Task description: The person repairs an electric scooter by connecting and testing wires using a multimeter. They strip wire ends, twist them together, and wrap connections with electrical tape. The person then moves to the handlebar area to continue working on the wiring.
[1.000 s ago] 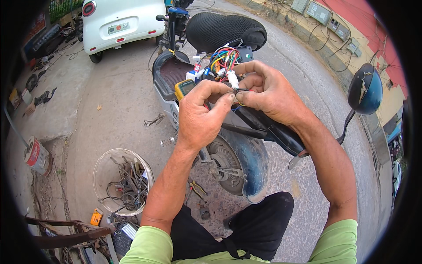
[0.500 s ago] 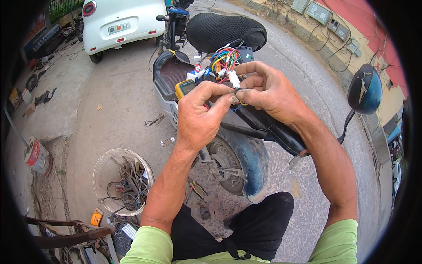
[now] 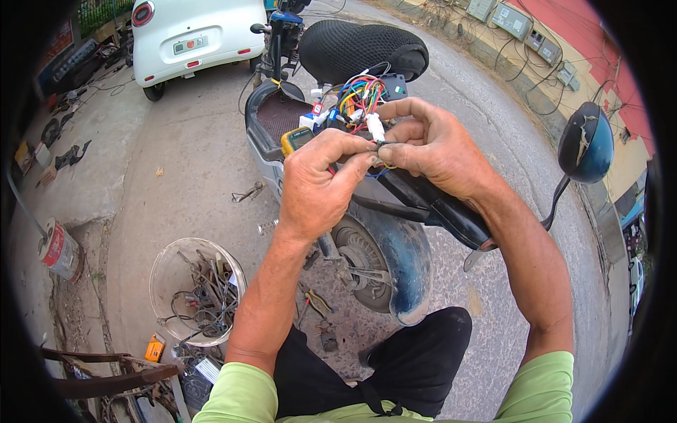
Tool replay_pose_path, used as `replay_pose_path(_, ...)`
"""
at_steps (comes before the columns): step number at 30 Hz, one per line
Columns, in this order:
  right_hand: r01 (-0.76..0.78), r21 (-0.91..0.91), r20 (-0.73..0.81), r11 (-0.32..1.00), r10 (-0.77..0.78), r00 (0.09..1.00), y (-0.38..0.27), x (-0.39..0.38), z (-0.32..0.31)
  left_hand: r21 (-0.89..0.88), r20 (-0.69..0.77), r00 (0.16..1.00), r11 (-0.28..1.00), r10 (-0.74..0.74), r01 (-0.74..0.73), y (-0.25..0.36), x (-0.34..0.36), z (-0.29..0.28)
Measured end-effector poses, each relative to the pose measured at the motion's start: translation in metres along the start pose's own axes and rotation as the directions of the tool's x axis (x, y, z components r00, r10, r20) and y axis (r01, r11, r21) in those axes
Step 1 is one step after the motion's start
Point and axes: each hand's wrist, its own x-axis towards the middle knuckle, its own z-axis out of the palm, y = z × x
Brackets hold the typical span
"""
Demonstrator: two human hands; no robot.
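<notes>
Both my hands meet over the rear of a scooter, below a bundle of coloured wires (image 3: 361, 92). My left hand (image 3: 323, 176) pinches the end of a thin wire between thumb and forefinger. Close against it, my right hand (image 3: 434, 148) grips dark thin wire (image 3: 381, 144) with thumb and fingertips. The exact join between the two is too small to make out. A white plastic connector (image 3: 375, 127) stands just above the fingertips, near my right fingers. Beside my left hand sits a yellow multimeter (image 3: 290, 142), partly covered by that hand.
The scooter's black mesh seat (image 3: 360, 48) is tipped up behind the wires. Below is its rear wheel (image 3: 363, 264). A white bucket (image 3: 156, 282) of tools and pliers (image 3: 319, 303) are on the ground. A mirror (image 3: 584, 144) juts up at right; a white car (image 3: 201, 42) stands ahead.
My left hand has shifted very slightly left, still pinching. The right hand keeps its hold almost unmoved.
</notes>
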Motion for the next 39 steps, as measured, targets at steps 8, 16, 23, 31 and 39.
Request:
replay_pose_path(8, 0.000, -0.022, 0.009, 1.000, 0.000, 1.000, 0.001, 0.001, -0.001, 0.110, 0.033, 0.994, 0.989, 0.100, -0.103, -0.001, 0.002, -0.003)
replay_pose_path(16, 0.008, -0.045, -0.002, 0.999, -0.008, 1.000, 0.002, 0.000, 0.000, 0.226, 0.054, 0.974, 0.947, 0.220, -0.227, 0.000, 0.003, -0.004)
replay_pose_path(23, 0.027, -0.038, 0.017, 0.999, -0.026, 1.000, 0.003, 0.000, 0.003, 0.232, 0.044, 0.994, 0.966, 0.105, -0.112, 0.005, 0.003, -0.001)
replay_pose_path(31, 0.075, -0.021, 0.041, 0.997, -0.074, 0.996, 0.004, 0.000, 0.004, -0.503, 0.251, 0.812, 0.646, -0.526, 0.574, -0.006, 0.001, 0.006)
replay_pose_path(39, 0.106, -0.037, 0.057, 0.994, -0.104, 0.993, 0.007, 0.002, 0.002, -0.654, 0.619, 0.621, 0.122, -0.480, 0.747, -0.017, -0.001, -0.001)
